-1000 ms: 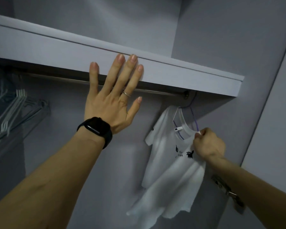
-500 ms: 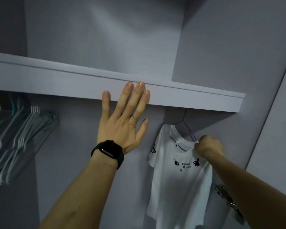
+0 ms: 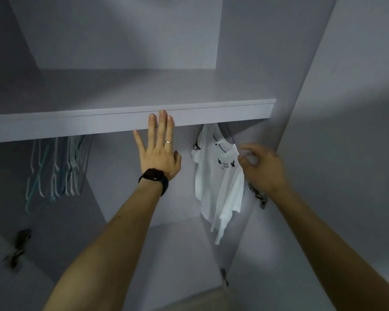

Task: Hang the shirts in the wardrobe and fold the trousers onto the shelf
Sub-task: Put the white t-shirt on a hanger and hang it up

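Note:
A small white T-shirt with a black print hangs on a purple hanger under the right end of the wardrobe shelf. My right hand hovers just right of the shirt's shoulder, its fingers loosely curled and apart, holding nothing. Flat against the shelf's front edge rests my left hand, fingers spread, with a black watch on the wrist. The rail is hidden behind the shelf edge.
Several bare white and teal hangers hang at the left under the shelf. Metal door hinges sit at the right side panel and at the lower left. The wardrobe's right wall stands close beside the shirt.
My right hand has let go of the shirt's shoulder and drawn back to the right with its fingers opened. The view has risen, showing the shelf's top. My left hand stays on the shelf edge.

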